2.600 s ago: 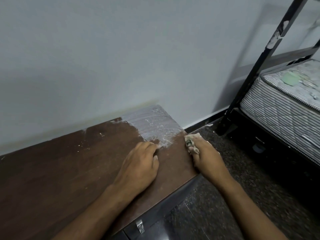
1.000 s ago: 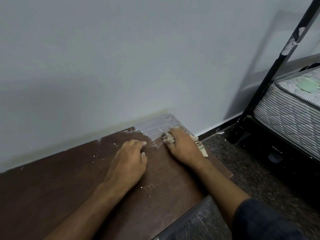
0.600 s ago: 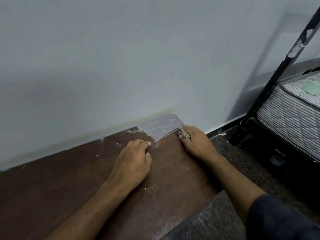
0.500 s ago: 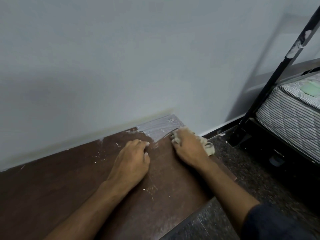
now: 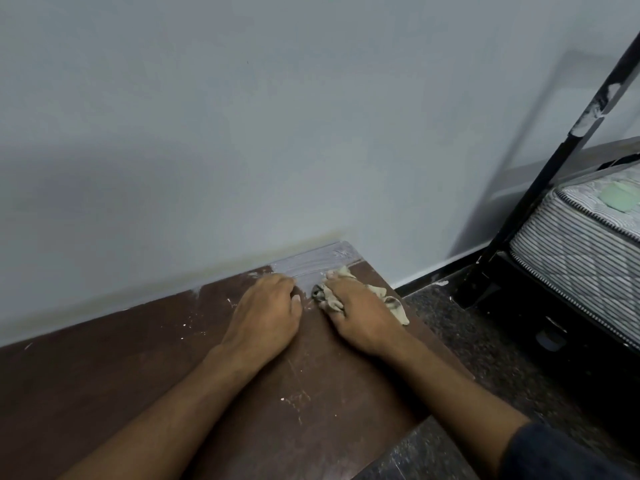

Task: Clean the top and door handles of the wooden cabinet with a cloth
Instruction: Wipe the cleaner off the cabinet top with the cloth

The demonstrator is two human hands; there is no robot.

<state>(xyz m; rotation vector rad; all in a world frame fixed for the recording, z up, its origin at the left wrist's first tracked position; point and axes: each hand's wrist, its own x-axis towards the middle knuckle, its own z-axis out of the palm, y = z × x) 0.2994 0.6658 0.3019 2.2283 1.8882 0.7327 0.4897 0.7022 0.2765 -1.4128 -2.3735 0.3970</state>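
Dark brown wood forms the cabinet top [image 5: 104, 393], which runs along a pale wall [image 5: 242, 116] and carries scattered white specks. Left hand [image 5: 266, 313] rests palm down on the wood, fingers curled under, its grip closed on nothing. At its 1 o'clock a grey-white smeared patch [image 5: 311, 263] covers the far corner of the top. Right hand [image 5: 360, 315] presses down on the crumpled beige cloth [image 5: 327, 296], its grip bunched around the fabric at the patch's near edge; the cloth's tail shows at 3 o'clock of the hand. Farther right: speckled floor [image 5: 485, 341], black bed frame [image 5: 540, 174], striped mattress [image 5: 581, 251].
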